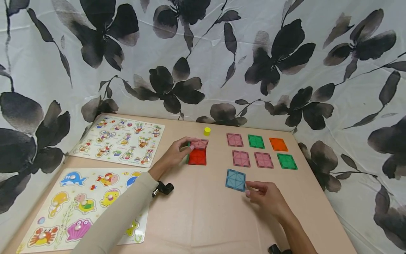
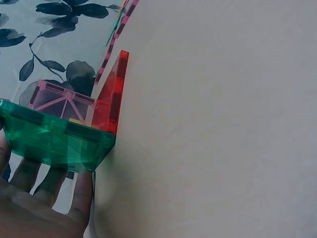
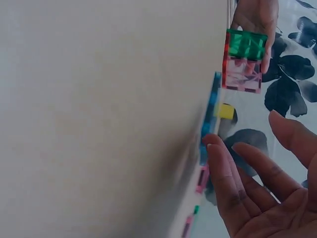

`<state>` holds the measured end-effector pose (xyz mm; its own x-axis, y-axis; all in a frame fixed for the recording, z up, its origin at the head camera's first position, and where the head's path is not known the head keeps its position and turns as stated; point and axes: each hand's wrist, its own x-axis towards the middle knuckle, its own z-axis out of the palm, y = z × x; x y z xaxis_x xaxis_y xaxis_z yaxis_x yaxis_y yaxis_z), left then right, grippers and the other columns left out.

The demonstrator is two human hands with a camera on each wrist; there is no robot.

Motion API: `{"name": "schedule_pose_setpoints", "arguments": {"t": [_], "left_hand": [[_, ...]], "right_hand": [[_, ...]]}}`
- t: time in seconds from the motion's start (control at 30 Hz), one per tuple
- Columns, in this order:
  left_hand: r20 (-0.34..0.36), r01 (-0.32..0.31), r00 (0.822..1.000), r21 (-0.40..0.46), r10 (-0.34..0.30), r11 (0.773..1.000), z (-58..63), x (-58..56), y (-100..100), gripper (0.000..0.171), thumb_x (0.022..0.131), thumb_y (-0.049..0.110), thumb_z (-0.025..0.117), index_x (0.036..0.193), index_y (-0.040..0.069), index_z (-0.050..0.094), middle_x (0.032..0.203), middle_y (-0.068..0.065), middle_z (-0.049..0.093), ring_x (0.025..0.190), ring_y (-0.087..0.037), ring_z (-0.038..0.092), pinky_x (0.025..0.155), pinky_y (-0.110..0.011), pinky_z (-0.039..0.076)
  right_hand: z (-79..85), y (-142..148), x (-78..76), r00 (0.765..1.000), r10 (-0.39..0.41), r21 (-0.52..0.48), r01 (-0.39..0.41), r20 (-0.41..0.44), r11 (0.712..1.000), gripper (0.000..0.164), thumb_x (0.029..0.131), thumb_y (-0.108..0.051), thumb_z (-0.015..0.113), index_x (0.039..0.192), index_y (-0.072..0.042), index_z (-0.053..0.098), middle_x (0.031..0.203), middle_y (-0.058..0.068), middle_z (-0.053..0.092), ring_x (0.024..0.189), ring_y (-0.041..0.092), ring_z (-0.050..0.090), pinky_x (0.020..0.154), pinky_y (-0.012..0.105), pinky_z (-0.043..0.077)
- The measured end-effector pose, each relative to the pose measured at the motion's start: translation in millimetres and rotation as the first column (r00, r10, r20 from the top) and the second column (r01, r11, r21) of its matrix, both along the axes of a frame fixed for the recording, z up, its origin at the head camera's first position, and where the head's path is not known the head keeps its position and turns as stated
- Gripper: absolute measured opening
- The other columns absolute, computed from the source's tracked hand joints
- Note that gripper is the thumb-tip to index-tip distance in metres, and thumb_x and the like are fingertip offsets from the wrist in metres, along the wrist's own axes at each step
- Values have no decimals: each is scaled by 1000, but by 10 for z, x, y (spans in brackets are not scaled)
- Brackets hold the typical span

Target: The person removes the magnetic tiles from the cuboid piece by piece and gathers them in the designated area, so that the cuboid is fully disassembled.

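Observation:
My left hand (image 1: 172, 155) holds a green magnetic tile (image 2: 59, 136) that stands on edge at the left of a flat red magnetic tile (image 1: 197, 156). A pink magnetic tile (image 1: 200, 144) also stands upright, along the red one's far edge. In the left wrist view several fingertips rest against the green tile's outer face. My right hand (image 1: 268, 197) touches the near right edge of a blue magnetic tile (image 1: 235, 180) with its fingertips. The right wrist view shows that hand's thumb (image 3: 292, 131) raised, apart from the tile.
Loose tiles lie at the right: pink ones (image 1: 234, 140), green ones (image 1: 256, 141) and an orange one (image 1: 278, 144). Behind the upright tiles is a small yellow cylinder (image 1: 207, 131). Two picture boards, one with toy figures (image 1: 117, 141), one with sea animals (image 1: 104, 215), fill the left side.

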<state>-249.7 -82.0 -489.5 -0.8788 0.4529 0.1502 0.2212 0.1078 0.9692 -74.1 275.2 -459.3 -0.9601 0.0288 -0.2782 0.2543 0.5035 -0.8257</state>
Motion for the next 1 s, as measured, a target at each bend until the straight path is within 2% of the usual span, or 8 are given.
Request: {"name": "schedule_pose_setpoints", "arguments": {"t": [0.13, 0.3, 0.43, 0.6, 0.67, 0.83, 0.9, 1.0], "left_hand": [[2, -3, 1000, -2, 3, 1000, 18, 0, 11, 35, 111, 11, 55, 145, 4, 58, 163, -16, 49, 156, -39, 38, 130, -63, 26], [-14, -5, 1000, 18, 5, 1000, 16, -7, 23, 31, 110, 9, 56, 140, -1, 59, 164, -20, 47, 158, -39, 37, 130, -63, 27], [-17, -8, 1000, 16, 8, 1000, -12, -15, 27, 30, 110, 11, 57, 138, 0, 60, 164, -20, 47, 158, -38, 38, 130, -61, 29], [-17, -19, 1000, 11, 19, 1000, -26, -13, 23, 29, 110, 10, 57, 137, 2, 61, 161, -17, 50, 157, -36, 40, 129, -60, 31], [-8, -23, 1000, 10, 23, 1000, -21, -10, 22, 29, 110, 11, 58, 137, 3, 62, 161, -15, 51, 156, -35, 40, 130, -59, 31], [-15, -19, 1000, 13, 19, 1000, -17, -10, 20, 30, 109, 11, 58, 138, 2, 62, 159, -15, 53, 156, -34, 42, 129, -58, 31], [-32, -14, 999, 12, 14, 1000, -25, -16, 20, 30, 109, 10, 58, 137, 1, 62, 158, -16, 55, 155, -35, 43, 129, -59, 31], [-34, -17, 999, 8, 17, 1000, -25, -17, 17, 29, 109, 9, 58, 137, 3, 63, 157, -16, 55, 154, -35, 44, 129, -59, 32]], "right_hand": [[103, -30, -92, 989, 94, 142, -77, -115, 987, 42, 98, -26, 78, 136, -10, 73, 124, 12, 78, 95, 19, 77, 80, 26, 61], [170, -196, -315, 964, 151, 191, -110, -218, 975, 38, 98, -23, 79, 134, -14, 75, 129, 12, 77, 101, 20, 74, 83, 23, 61], [234, -427, -540, 946, 162, 173, -116, -282, 978, 35, 97, -20, 80, 132, -19, 77, 129, 12, 77, 105, 23, 74, 89, 31, 64], [308, -758, -915, 896, 225, 198, -159, -383, 967, 32, 96, -19, 81, 128, -21, 78, 129, 5, 77, 114, 25, 73, 98, 43, 63], [314, -885, -1084, 878, 251, 218, -174, -407, 960, 32, 96, -18, 81, 128, -20, 78, 132, 4, 76, 121, 27, 71, 102, 46, 61], [285, -1155, -1458, 859, 299, 275, -194, -416, 942, 28, 95, -9, 80, 123, -14, 80, 142, 9, 71, 135, 31, 63, 108, 51, 58], [253, -1236, -1580, 848, 323, 318, -196, -420, 928, 27, 94, -5, 80, 120, -12, 81, 141, 11, 70, 135, 32, 63, 108, 49, 58], [217, -1347, -1716, 833, 364, 395, -195, -417, 898, 25, 93, -4, 81, 117, -11, 83, 133, 10, 75, 125, 31, 68, 103, 45, 61]]}}
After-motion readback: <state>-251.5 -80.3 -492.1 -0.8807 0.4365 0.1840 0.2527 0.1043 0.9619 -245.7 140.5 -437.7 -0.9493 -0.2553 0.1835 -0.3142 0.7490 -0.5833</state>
